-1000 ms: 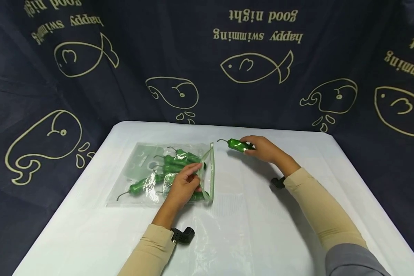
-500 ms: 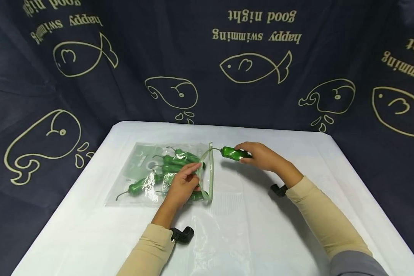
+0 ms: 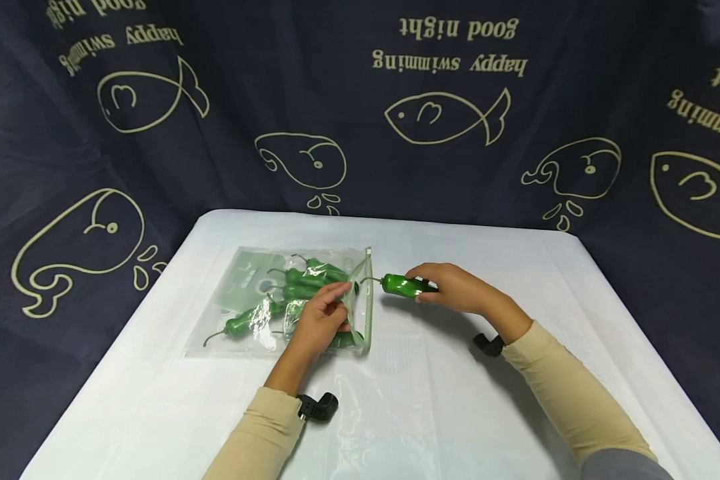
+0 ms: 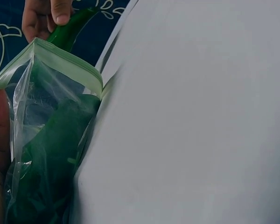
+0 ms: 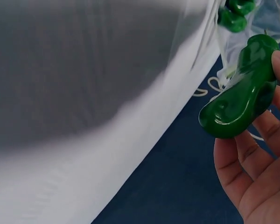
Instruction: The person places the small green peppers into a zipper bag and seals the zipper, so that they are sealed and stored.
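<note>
A clear zip bag (image 3: 225,337) with a pale green zip strip lies on the left of the table, its mouth facing right and parted. Several green peppers (image 3: 240,325) lie inside it. My left hand (image 3: 318,325) pinches the upper layer of the bag at the mouth; the left wrist view shows the opening (image 4: 67,63) spread into a peak. In my right hand (image 3: 456,287) is another glossy green pepper (image 3: 399,285), gripped by its blunt end between thumb and fingers. Its stem points left, at the bag's mouth. The right wrist view shows this pepper (image 5: 245,95) close up.
A white cloth covers the table (image 3: 444,413). Behind it hangs a dark blue curtain (image 3: 360,180) with fish and whale drawings. Each wrist wears a small black camera, such as the left one (image 3: 319,408).
My right hand has come nearer the front of the table and slightly left, bringing the pepper's stem to the bag's mouth. The left hand has kept its hold on the bag.
</note>
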`<state>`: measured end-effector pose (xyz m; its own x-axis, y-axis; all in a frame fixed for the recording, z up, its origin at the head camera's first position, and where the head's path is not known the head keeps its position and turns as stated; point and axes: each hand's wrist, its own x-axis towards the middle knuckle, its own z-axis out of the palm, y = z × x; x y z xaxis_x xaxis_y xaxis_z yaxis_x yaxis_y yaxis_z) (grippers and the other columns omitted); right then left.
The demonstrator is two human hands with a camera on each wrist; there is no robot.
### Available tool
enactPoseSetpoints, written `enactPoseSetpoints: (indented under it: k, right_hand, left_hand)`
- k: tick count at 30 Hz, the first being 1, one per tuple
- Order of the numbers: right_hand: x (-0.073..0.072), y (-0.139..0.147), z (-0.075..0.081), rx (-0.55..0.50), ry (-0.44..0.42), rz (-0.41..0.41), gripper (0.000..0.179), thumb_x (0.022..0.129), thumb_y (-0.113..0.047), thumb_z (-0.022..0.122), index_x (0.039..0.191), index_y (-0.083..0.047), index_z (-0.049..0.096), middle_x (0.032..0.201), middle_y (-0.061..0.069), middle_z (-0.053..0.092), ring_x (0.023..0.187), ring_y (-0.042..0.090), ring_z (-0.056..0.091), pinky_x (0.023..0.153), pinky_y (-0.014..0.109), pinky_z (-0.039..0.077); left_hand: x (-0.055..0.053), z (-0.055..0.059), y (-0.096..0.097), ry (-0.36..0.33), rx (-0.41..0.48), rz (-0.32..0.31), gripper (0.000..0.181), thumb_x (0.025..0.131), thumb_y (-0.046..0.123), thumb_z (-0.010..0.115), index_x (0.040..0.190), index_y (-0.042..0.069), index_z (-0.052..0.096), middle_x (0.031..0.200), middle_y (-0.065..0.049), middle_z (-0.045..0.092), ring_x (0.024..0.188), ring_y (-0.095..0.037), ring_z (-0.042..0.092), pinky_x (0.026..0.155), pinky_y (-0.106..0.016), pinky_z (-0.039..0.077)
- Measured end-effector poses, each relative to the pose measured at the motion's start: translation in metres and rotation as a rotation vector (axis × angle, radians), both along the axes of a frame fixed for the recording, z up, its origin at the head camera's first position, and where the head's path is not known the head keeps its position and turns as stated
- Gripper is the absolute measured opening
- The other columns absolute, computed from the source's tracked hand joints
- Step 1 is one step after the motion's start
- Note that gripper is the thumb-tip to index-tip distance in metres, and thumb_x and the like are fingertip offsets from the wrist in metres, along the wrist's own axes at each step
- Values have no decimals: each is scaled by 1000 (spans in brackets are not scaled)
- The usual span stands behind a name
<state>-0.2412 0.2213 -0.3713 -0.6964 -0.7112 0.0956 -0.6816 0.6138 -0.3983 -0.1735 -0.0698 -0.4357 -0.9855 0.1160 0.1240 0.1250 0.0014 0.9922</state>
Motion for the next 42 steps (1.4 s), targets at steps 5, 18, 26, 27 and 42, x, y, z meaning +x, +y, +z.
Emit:
enactPoseSetpoints:
  k: [5,18,26,27,42]
  right_hand:
    - [7,-2,-5,8,2,26,43,89,-18,76,129,-8,63,123,2,65,106,17,61,91,40,53]
    - [12,-20,-15,51,-22,110,42,90,-18,75,129,-8,63,125,4,64,111,19,61,93,38,53]
    - [13,-32,-20,72,-55,115,39,90,-18,75,127,-10,65,123,2,65,112,17,61,95,37,52]
    - [13,-33,-20,73,-51,116,38,90,-18,75,126,-11,66,123,1,66,112,17,61,95,37,52]
    - [14,-58,-24,57,-80,128,38,90,-16,75,126,-9,65,123,3,65,113,18,60,95,37,52]
  left_hand:
    - [0,-1,2,0,1,-15,52,89,-12,54,138,5,58,143,0,48,92,-18,55,67,-32,62]
    - [1,3,0,-25,-2,-13,52,90,-12,52,140,2,55,145,-3,46,92,-20,54,65,-28,61]
    - [17,30,2,-26,-11,-30,51,90,-14,50,139,-4,53,145,-9,46,90,-19,53,66,-25,60]
    - [17,31,2,-26,-10,-32,51,90,-15,49,140,-4,53,145,-10,46,90,-19,53,66,-24,60]
    - [5,15,0,-25,2,-42,50,91,-14,49,140,-3,52,147,-10,44,89,-19,54,64,-24,59]
